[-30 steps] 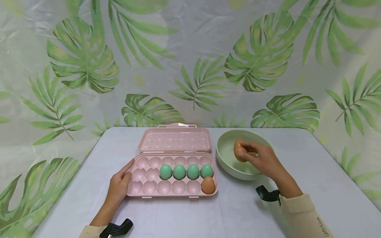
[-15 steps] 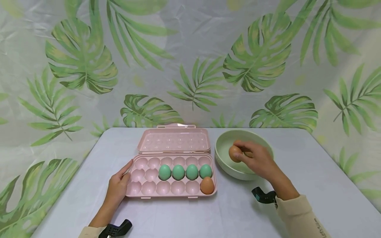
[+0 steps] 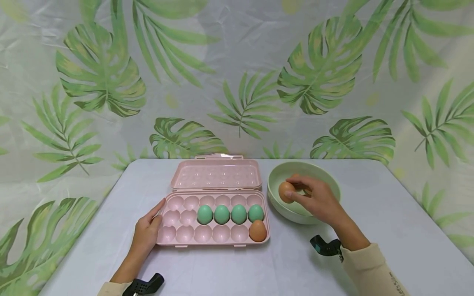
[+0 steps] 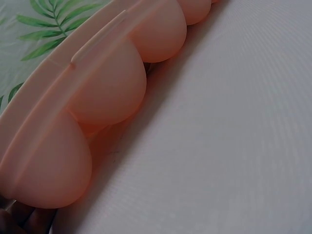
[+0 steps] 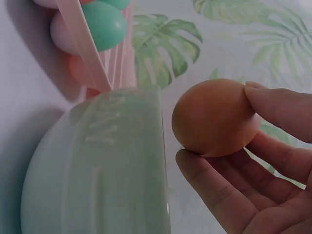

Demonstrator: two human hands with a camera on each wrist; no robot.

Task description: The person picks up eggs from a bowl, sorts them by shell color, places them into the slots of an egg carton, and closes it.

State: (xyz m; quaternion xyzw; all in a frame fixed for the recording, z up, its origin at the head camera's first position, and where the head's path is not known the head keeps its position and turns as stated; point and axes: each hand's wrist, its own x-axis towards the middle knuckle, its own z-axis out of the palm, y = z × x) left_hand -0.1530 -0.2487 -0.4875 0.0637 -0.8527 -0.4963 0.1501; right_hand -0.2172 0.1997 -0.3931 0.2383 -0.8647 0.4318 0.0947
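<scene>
A brown egg (image 3: 286,192) is pinched between the thumb and fingertips of my right hand (image 3: 315,198), over the left part of a pale green bowl (image 3: 281,211). In the right wrist view that egg (image 5: 214,118) appears just past the bowl's rim (image 5: 163,161). My left hand (image 3: 147,230) grips the left end of an opened pink egg carton (image 3: 203,234); fingers (image 4: 29,219) show beneath its cups (image 4: 48,161) in the left wrist view. Several green eggs (image 3: 222,214) stand in the carton's middle row, and one brown egg (image 3: 257,231) sits in the front right cup.
The carton's lid (image 3: 216,174) lies folded back behind its base. Bowl and carton stand close side by side on a white-covered table (image 3: 237,271). A leaf-patterned curtain (image 3: 244,61) hangs behind the table's far edge.
My right hand has moved left with the brown egg, from the bowl's middle toward its left rim. The left hand keeps its place on the carton.
</scene>
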